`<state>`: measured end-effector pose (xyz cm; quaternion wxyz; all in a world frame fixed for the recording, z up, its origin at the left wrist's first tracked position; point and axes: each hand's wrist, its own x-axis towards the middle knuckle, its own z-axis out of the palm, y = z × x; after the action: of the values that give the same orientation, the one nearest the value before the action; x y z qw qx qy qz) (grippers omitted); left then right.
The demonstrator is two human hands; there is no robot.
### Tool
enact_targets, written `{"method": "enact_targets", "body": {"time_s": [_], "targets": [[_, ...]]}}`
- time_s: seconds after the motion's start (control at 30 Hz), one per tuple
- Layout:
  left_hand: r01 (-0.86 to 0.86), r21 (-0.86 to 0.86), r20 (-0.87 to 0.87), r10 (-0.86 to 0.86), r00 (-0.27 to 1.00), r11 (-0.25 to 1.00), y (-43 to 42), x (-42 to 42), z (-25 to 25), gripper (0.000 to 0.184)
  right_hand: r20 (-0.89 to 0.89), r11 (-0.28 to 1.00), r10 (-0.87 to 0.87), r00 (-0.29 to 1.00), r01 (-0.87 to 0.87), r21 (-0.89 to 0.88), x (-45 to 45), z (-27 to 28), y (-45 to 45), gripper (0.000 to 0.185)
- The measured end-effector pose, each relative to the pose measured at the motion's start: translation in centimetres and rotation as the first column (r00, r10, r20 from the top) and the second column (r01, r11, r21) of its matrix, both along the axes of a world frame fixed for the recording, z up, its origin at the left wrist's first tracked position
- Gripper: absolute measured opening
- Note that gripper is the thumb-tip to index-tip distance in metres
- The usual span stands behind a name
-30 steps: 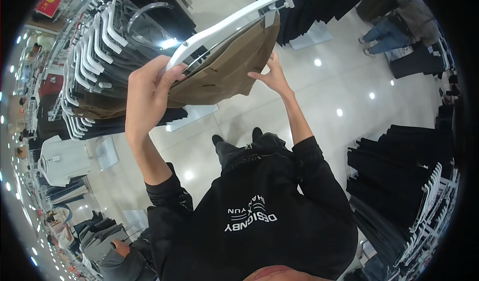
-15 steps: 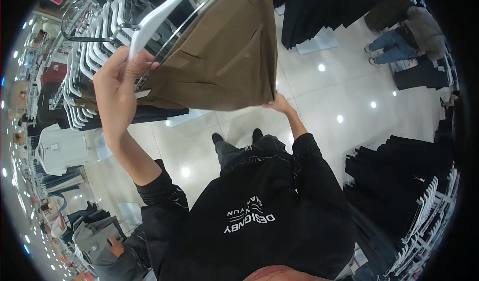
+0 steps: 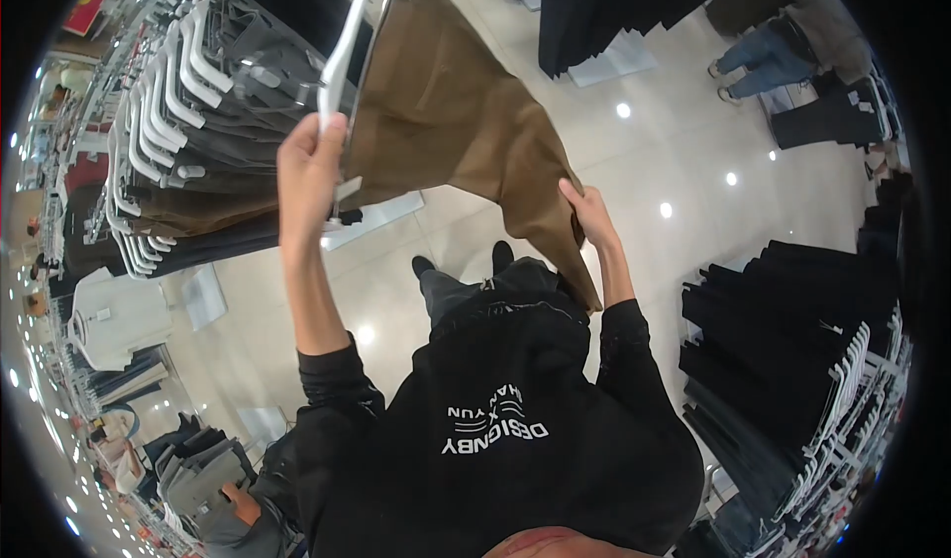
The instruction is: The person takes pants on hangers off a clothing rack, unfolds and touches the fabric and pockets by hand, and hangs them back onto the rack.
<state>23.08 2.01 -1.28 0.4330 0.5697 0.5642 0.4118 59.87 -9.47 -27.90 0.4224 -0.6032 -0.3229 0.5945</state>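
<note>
My left hand is closed round the end of a white hanger at the upper left of the view. A brown garment hangs from the hanger by metal clips and spreads to the right. Its lower part is pinched in my right hand, thumb on top, with the cloth's narrow end drooping below the fingers. The cloth covers some of the right fingers.
A rack of white hangers with dark clothes stands at the left. Black garments hang at the right, others at the top. One person is at the upper right, another at the lower left.
The hanger has swung more upright, and the brown garment is stretched out toward my right side. My right hand, open a second ago, has taken hold of the cloth and moved down and right.
</note>
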Motion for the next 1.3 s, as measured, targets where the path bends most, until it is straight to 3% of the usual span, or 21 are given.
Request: {"method": "enact_targets", "body": {"time_s": [0.07, 0.13, 0.27, 0.33, 0.4, 0.5, 0.6, 0.7, 0.83, 0.93, 0.97, 1.07, 1.1, 1.2, 1.23, 1.3], "targets": [[-0.004, -0.072, 0.004, 0.004, 1.0, 0.997, -0.8, 2.0, -2.2, 0.025, -0.289, 0.994, -0.041, 0.957, 0.069, 0.087, -1.6, 6.3, 0.9, 0.039], [0.019, -0.018, -0.114, -0.021, 0.993, 1.0, -1.5, 3.5, -5.7, 0.027, -0.397, 0.986, 0.01, 0.918, 0.058, 0.158, -3.3, 10.5, 1.4, 0.033], [0.09, -0.021, 0.083, -0.088, 0.993, 0.996, -4.8, 6.8, -9.5, 0.029, -0.467, 0.962, 0.121, 0.876, 0.013, 0.272, -8.0, 15.1, 2.3, 0.027], [0.126, -0.126, -0.008, -0.128, 0.992, 0.984, -6.0, 6.6, -9.8, 0.033, -0.393, 0.957, 0.175, 0.902, -0.063, 0.282, -9.6, 15.0, 3.0, 0.025], [0.18, 0.038, -0.049, -0.179, 0.983, 0.983, -6.4, 6.8, -10.6, 0.035, -0.299, 0.939, 0.24, 0.923, -0.142, 0.314, -10.7, 15.5, 3.5, 0.023], [0.216, -0.021, -0.068, -0.217, 0.974, 0.976, -6.5, 5.9, -9.4, 0.028, -0.146, 0.881, 0.332, 0.932, -0.251, 0.401, -11.5, 16.4, 4.0, 0.023], [0.195, -0.004, -0.202, -0.191, 0.96, 0.981, -6.6, 5.4, -8.3, 0.027, -0.172, 0.899, 0.389, 0.905, -0.333, 0.284, -10.6, 16.7, 4.3, 0.022], [0.217, -0.044, -0.254, -0.221, 0.942, 0.975, -6.6, 5.4, -6.8, 0.029, -0.137, 0.865, 0.44, 0.888, -0.378, 0.33, -9.9, 16.4, 4.1, 0.029], [0.213, 0.044, -0.266, -0.194, 0.944, 0.976, -5.9, 5.0, -5.9, 0.03, -0.129, 0.808, 0.548, 0.827, -0.483, 0.338, -9.0, 14.3, 3.0, 0.034], [0.216, 0.075, -0.225, -0.195, 0.955, 0.973, -5.3, 4.7, -4.8, 0.027, 0.21, 0.724, 0.509, 0.835, -0.547, 0.421, -9.8, 12.2, 2.3, 0.035], [0.197, -0.008, -0.203, -0.194, 0.96, 0.98, -5.2, 4.5, -4.2, 0.025, 0.149, 0.725, 0.449, 0.881, -0.456, 0.515, -10.8, 10.6, 2.0, 0.034], [0.173, 0.007, -0.15, -0.17, 0.974, 0.985, -4.2, 3.5, -5.3, 0.022, 0.256, 0.717, 0.376, 0.891, -0.454, 0.529, -12.6, 7.6, 1.9, 0.032], [0.099, 0.053, -0.084, -0.094, 0.992, 0.994, -4.2, 3.6, -5.1, 0.026, 0.256, 0.72, 0.361, 0.897, -0.442, 0.535, -12.9, 6.0, 1.9, 0.022], [0.05, 0.043, -0.043, -0.048, 0.998, 0.998, -3.8, 2.6, -4.9, 0.025, 0.056, 0.851, 0.366, 0.929, -0.358, 0.385, -12.1, 4.7, 1.5, 0.014], [0.022, 0.024, -0.02, -0.021, 1.0, 0.999, -3.8, 2.5, -4.7, 0.024, 0.15, 0.861, 0.305, 0.94, -0.34, 0.378, -11.4, 5.8, 1.1, 0.01], [-0.026, 0.001, -0.051, 0.026, 0.998, 1.0, -3.6, 1.6, -5.4, 0.024, 0.031, 0.883, 0.29, 0.956, -0.281, 0.376, -10.0, 7.2, 0.5, 0.011]]}}
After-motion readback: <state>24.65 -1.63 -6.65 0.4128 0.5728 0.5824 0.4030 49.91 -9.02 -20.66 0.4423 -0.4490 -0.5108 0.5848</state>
